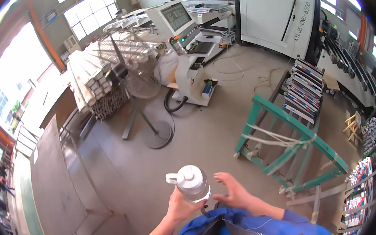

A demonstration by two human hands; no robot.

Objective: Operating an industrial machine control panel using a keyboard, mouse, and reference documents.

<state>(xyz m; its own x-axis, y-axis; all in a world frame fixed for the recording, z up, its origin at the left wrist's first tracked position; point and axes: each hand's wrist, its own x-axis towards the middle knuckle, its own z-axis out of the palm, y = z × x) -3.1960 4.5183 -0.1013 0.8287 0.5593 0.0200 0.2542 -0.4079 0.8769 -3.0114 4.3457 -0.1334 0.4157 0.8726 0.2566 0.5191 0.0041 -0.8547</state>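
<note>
the left hand (180,206) grips the bottle (193,185), probably to keep it steady; the right hand (235,193), with fingers parted, is just beside the bottle.

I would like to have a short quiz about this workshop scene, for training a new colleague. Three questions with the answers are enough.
1. Which of the person's hands holds the bottle?
2. True or false: a white lid is on the bottle.
3. Fill in the colour: the rack loaded with long bars, at the right, has a ____ frame at its near end.

Key:
1. The left hand.
2. True.
3. Green.
</note>
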